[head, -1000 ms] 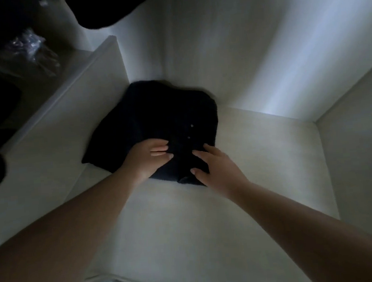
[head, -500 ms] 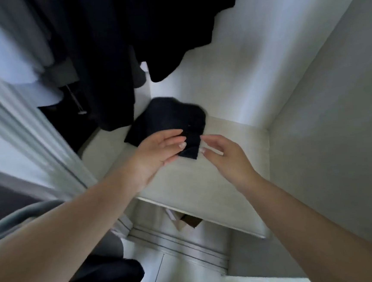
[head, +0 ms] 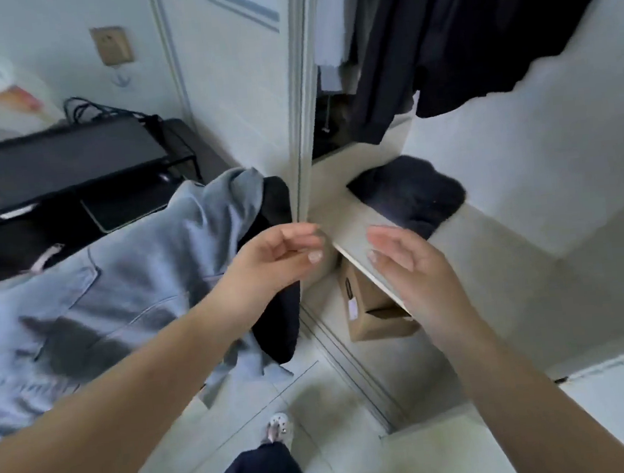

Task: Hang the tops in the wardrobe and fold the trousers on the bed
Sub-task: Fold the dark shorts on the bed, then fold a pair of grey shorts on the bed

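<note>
pale smooth shelf [head: 342, 211], soft dark folded trousers [head: 412, 190]

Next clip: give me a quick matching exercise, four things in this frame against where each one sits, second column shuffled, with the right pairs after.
Things:
1. folded dark garment
2. cardboard box
3. hanging dark clothes
4. light blue jeans

Places:
A. under the wardrobe shelf
B. left of the wardrobe, beneath the left forearm
C. on the shelf, beyond both empty hands
D. above the shelf, top right

Pairs: 1-C, 2-A, 3-D, 4-B
</note>
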